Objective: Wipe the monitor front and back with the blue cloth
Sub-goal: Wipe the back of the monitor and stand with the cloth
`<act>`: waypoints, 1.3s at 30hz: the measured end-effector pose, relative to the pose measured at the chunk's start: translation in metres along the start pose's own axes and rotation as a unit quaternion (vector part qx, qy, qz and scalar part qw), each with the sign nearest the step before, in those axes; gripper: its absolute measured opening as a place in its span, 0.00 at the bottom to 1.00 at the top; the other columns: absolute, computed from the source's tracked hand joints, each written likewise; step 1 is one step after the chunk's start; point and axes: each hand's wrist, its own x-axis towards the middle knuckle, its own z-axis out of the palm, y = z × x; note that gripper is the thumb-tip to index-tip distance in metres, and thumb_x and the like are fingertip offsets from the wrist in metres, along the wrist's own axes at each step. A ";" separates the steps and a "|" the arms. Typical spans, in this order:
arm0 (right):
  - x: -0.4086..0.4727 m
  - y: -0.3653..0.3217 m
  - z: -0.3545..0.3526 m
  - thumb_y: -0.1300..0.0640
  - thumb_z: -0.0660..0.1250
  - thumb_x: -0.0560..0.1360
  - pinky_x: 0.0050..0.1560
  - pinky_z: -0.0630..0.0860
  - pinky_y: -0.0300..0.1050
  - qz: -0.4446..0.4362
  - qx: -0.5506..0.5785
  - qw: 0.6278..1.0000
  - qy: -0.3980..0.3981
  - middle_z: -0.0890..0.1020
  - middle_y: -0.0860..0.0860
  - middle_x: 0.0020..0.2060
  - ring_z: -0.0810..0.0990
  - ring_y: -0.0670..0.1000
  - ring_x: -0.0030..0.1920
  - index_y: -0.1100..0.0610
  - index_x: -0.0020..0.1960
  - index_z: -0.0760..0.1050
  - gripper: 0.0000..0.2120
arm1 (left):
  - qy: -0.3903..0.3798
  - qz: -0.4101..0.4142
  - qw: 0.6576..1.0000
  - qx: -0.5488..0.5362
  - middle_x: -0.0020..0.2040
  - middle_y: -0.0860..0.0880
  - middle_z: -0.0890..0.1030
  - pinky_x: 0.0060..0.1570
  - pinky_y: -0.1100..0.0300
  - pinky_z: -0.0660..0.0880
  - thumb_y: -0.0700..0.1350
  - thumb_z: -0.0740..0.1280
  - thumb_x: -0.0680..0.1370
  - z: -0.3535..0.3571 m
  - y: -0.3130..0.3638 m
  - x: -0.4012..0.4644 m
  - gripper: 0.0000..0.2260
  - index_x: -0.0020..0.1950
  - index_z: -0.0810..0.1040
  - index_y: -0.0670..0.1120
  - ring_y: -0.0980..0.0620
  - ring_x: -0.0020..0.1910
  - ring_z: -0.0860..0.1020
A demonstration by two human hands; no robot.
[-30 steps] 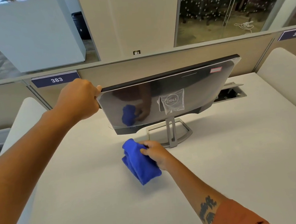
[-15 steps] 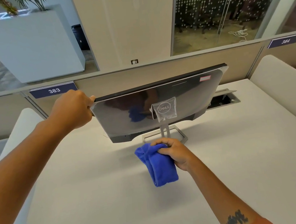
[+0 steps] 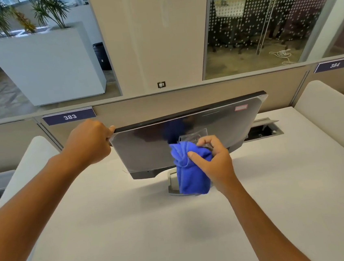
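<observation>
Monitor [image 3: 148, 152]: stands on the white desk [image 3: 118, 238], glossy back panel facing me, tilted. My left hand [image 3: 88, 142] grips its upper left corner, fingers curled round the edge. Blue cloth [image 3: 190, 171]: bunched in my right hand [image 3: 214, 161], thumb and curled fingers pinching it, held against the panel's lower middle, hanging in front of the monitor's stand [image 3: 172, 183].

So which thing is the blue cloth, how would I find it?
Find the white desk and the grey monitor standing on it. The blue cloth hangs bunched in the right hand, before the monitor's middle. Nothing else nearby is bright blue and soft.
</observation>
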 end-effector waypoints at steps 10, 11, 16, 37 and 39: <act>0.029 -0.021 0.065 0.66 0.78 0.76 0.63 0.79 0.38 -0.321 -0.146 0.935 0.046 0.76 0.59 0.65 0.80 0.54 0.62 0.64 0.65 0.83 0.17 | -0.015 -0.005 1.000 -0.003 0.25 0.56 0.67 0.24 0.68 0.58 0.37 0.65 0.79 -0.003 0.000 -0.001 0.13 0.59 0.85 0.45 0.56 0.21 0.68; 0.031 -0.020 0.065 0.66 0.78 0.77 0.63 0.79 0.39 -0.316 -0.140 0.935 0.073 0.76 0.59 0.64 0.80 0.53 0.61 0.64 0.64 0.83 0.17 | -0.014 -0.004 1.000 -0.003 0.25 0.56 0.66 0.24 0.68 0.58 0.37 0.65 0.79 -0.002 0.000 -0.001 0.13 0.59 0.85 0.45 0.56 0.21 0.68; 0.042 -0.019 0.063 0.64 0.76 0.78 0.61 0.80 0.50 -0.256 -0.088 0.933 0.237 0.78 0.55 0.58 0.79 0.53 0.59 0.64 0.60 0.78 0.13 | -0.017 -0.014 1.000 -0.008 0.26 0.52 0.71 0.25 0.64 0.68 0.39 0.64 0.80 -0.001 -0.001 0.000 0.13 0.59 0.85 0.45 0.53 0.23 0.71; 0.013 0.057 0.050 0.62 0.77 0.77 0.55 0.81 0.51 -0.074 -0.075 0.937 0.334 0.80 0.50 0.53 0.80 0.49 0.52 0.59 0.58 0.77 0.13 | -0.010 -0.009 0.999 -0.031 0.27 0.50 0.72 0.28 0.66 0.64 0.40 0.64 0.80 0.000 -0.002 0.001 0.11 0.57 0.85 0.43 0.54 0.24 0.71; 0.019 0.047 0.059 0.61 0.76 0.79 0.59 0.81 0.48 -0.130 -0.072 0.938 0.314 0.79 0.52 0.55 0.80 0.50 0.56 0.61 0.60 0.77 0.13 | -0.012 -0.008 1.000 -0.028 0.28 0.49 0.73 0.28 0.64 0.66 0.39 0.64 0.80 -0.001 -0.002 0.002 0.11 0.56 0.85 0.42 0.52 0.24 0.72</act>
